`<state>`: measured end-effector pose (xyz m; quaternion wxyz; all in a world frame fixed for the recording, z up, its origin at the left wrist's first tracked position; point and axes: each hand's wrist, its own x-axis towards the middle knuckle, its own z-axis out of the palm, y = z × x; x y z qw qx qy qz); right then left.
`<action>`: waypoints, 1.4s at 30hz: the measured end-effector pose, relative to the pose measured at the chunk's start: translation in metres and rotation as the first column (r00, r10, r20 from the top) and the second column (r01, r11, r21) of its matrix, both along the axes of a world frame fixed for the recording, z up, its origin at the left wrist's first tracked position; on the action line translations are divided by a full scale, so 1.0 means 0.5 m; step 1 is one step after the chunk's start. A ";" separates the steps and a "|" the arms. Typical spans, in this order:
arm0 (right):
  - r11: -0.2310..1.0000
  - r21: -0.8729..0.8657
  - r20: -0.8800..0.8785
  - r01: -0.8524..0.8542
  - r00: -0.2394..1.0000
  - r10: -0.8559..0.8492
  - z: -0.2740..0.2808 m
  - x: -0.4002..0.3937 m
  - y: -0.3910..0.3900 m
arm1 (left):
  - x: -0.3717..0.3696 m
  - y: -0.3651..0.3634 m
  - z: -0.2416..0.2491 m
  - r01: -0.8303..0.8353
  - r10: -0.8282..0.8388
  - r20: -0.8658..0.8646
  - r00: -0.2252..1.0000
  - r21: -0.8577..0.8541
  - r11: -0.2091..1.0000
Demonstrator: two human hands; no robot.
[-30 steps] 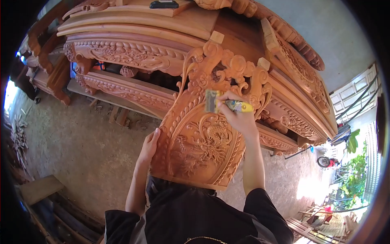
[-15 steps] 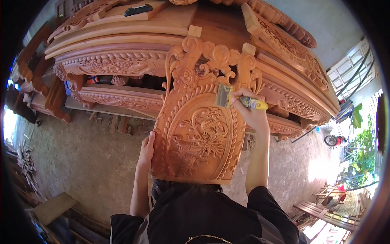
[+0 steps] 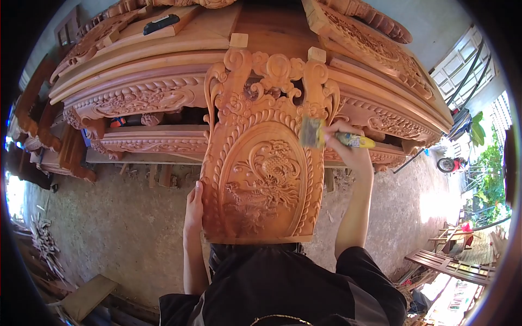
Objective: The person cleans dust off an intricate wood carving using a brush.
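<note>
A carved wooden chair back panel (image 3: 247,144) with a dragon relief in an oval rope border leans against stacked furniture, its lower edge at my waist. My left hand (image 3: 194,212) grips the panel's lower left edge, thumb on the near side and the other fingers hidden behind. My right hand (image 3: 348,145) is closed around a paintbrush (image 3: 361,142) with a yellow handle. Its wide grey bristles lie over the rope border at the panel's upper right side, slightly blurred by motion.
Stacked carved benches (image 3: 147,98) stand behind the panel. A dark tool-like object (image 3: 161,24) lies on top at the left. Wood scraps (image 3: 46,244) are heaped on the concrete floor (image 3: 136,217) at left. At right are a slatted wooden piece (image 3: 448,266) and a motorbike wheel (image 3: 446,164).
My right hand has moved the paintbrush right and slightly down, from the panel's upper middle to its right border. The camera view has shifted a little; my left hand keeps its hold.
</note>
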<state>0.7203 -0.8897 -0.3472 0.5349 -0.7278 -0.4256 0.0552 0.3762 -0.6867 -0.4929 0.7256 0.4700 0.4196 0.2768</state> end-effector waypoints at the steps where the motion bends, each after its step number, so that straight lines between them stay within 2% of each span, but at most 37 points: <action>1: 0.999 -0.047 0.067 -0.014 0.998 0.017 -0.003 0.006 -0.011 | 0.000 -0.001 0.001 -0.012 0.012 -0.002 1.000 -0.016 1.000; 2: 0.995 -0.096 0.132 -0.023 0.991 0.036 -0.001 0.005 -0.015 | -0.003 0.003 -0.004 -0.007 0.007 -0.003 1.000 -0.015 1.000; 3: 0.993 0.060 0.064 0.102 0.992 -0.106 0.001 -0.007 -0.004 | -0.011 0.009 -0.017 0.022 -0.022 -0.003 1.000 0.000 1.000; 4: 0.992 0.059 0.063 0.109 0.992 -0.113 -0.005 -0.003 -0.002 | -0.017 0.013 -0.029 0.052 -0.052 -0.004 0.999 0.014 0.999; 6: 0.933 0.151 0.385 0.328 0.850 -0.361 -0.015 0.003 0.003 | -0.020 0.019 -0.044 0.055 -0.054 -0.017 0.998 0.020 0.998; 7: 0.982 0.012 0.153 0.189 0.970 -0.189 -0.009 0.000 -0.015 | -0.019 0.022 -0.050 0.046 -0.046 -0.027 0.999 0.030 0.998; 8: 0.981 0.015 0.154 0.192 0.969 -0.192 -0.001 0.008 -0.024 | -0.020 0.024 -0.056 0.049 -0.048 -0.025 0.999 0.033 0.998; 9: 0.995 -0.079 0.123 0.053 0.992 -0.043 0.007 0.013 -0.034 | -0.022 0.023 -0.053 0.050 -0.049 -0.014 0.999 0.031 0.998; 11: 0.996 -0.019 -0.079 0.085 0.993 -0.087 0.021 -0.001 -0.038 | -0.020 0.021 -0.042 0.060 -0.060 -0.002 0.998 0.034 0.998; 12: 0.996 -0.016 -0.076 0.092 0.993 -0.093 0.012 0.012 -0.037 | -0.014 0.016 -0.032 0.040 -0.041 0.004 0.999 0.035 0.999; 13: 0.975 0.029 0.151 0.221 0.963 -0.223 -0.007 0.032 -0.036 | -0.012 0.011 -0.027 0.020 -0.020 0.008 1.000 0.032 0.999; 15: 0.938 0.100 0.365 0.333 0.865 -0.346 -0.005 0.045 -0.052 | -0.018 0.016 -0.038 0.035 -0.035 0.025 0.999 0.025 0.999; 16: 0.985 -0.071 0.106 0.159 0.983 -0.151 0.001 0.044 -0.073 | -0.018 0.019 -0.042 0.043 -0.044 0.039 0.998 0.020 0.999; 17: 0.981 -0.185 -0.192 -0.061 0.981 0.025 0.005 0.040 -0.084 | -0.018 0.019 -0.037 0.046 -0.046 0.038 0.998 0.019 0.999; 18: 0.981 -0.187 -0.193 -0.057 0.981 0.021 0.004 0.037 -0.082 | -0.018 0.017 -0.027 0.047 -0.047 0.033 0.998 -0.002 0.999; 20: 0.974 -0.041 0.079 0.224 0.972 -0.220 -0.004 0.030 -0.065 | -0.016 0.017 -0.027 0.053 -0.052 0.029 0.998 -0.025 0.998; 21: 0.960 0.077 0.157 0.271 0.947 -0.280 -0.017 0.033 -0.052 | -0.018 0.020 -0.033 0.053 -0.052 0.039 0.998 -0.023 0.998; 22: 0.959 0.074 0.156 0.273 0.947 -0.282 -0.018 0.032 -0.060 | -0.019 0.020 -0.037 0.052 -0.051 0.049 0.997 -0.021 0.998; 24: 0.995 -0.073 0.048 0.070 0.997 -0.066 -0.015 0.036 -0.076 | -0.020 0.022 -0.042 0.054 -0.053 0.061 0.997 -0.020 0.998; 28: 0.981 -0.195 0.059 0.019 0.998 -0.007 0.020 0.028 -0.073 | -0.020 0.023 -0.046 0.032 -0.030 0.063 0.998 -0.025 0.999; 29: 0.983 -0.058 0.209 0.175 0.965 -0.160 0.005 0.033 -0.052 | -0.019 0.022 -0.041 0.035 -0.033 0.064 0.997 -0.025 0.999; 31: 0.965 0.027 0.442 0.261 0.863 -0.246 0.004 0.041 -0.047 | -0.017 0.017 -0.027 0.045 -0.043 0.081 0.996 -0.024 0.999; 32: 0.966 0.027 0.444 0.258 0.863 -0.243 0.017 0.045 -0.060 | -0.017 0.019 -0.032 0.042 -0.040 0.083 0.996 -0.025 0.999; 33: 0.981 -0.152 0.073 0.118 0.991 -0.108 0.035 0.043 -0.075 | -0.019 0.022 -0.041 0.047 -0.045 0.083 0.996 -0.020 0.999; 34: 0.962 -0.261 -0.327 -0.081 0.945 -0.009 0.047 0.040 -0.084 | -0.023 0.025 -0.048 0.053 -0.051 0.082 0.995 -0.014 0.999; 35: 0.962 -0.269 -0.202 -0.049 0.979 -0.006 0.051 0.042 -0.084 | -0.026 0.027 -0.053 0.053 -0.052 0.082 0.995 -0.013 0.999; 36: 0.962 -0.268 -0.200 -0.047 0.980 -0.008 0.043 0.044 -0.074 | -0.028 0.029 -0.056 0.059 -0.058 0.083 0.995 -0.015 0.998; 37: 0.978 -0.087 0.150 0.191 0.973 -0.177 0.024 0.050 -0.053 | -0.028 0.030 -0.059 0.064 -0.062 0.085 0.994 -0.018 0.998; 38: 0.925 0.163 0.438 0.344 0.814 -0.380 0.009 0.058 -0.040 | -0.028 0.030 -0.058 0.063 -0.061 0.087 0.994 -0.018 0.998; 40: 0.942 0.096 0.633 0.321 0.711 -0.306 0.006 0.075 -0.058 | -0.030 0.029 -0.052 0.083 -0.079 0.089 0.993 -0.043 0.996; 41: 0.989 -0.032 0.276 0.144 0.952 -0.129 0.006 0.067 -0.071 | -0.030 0.027 -0.046 0.081 -0.077 0.089 0.993 -0.044 0.996; 42: 0.995 -0.075 -0.147 -0.072 0.987 0.061 0.006 0.063 -0.081 | -0.029 0.025 -0.036 0.083 -0.079 0.079 0.994 -0.056 0.995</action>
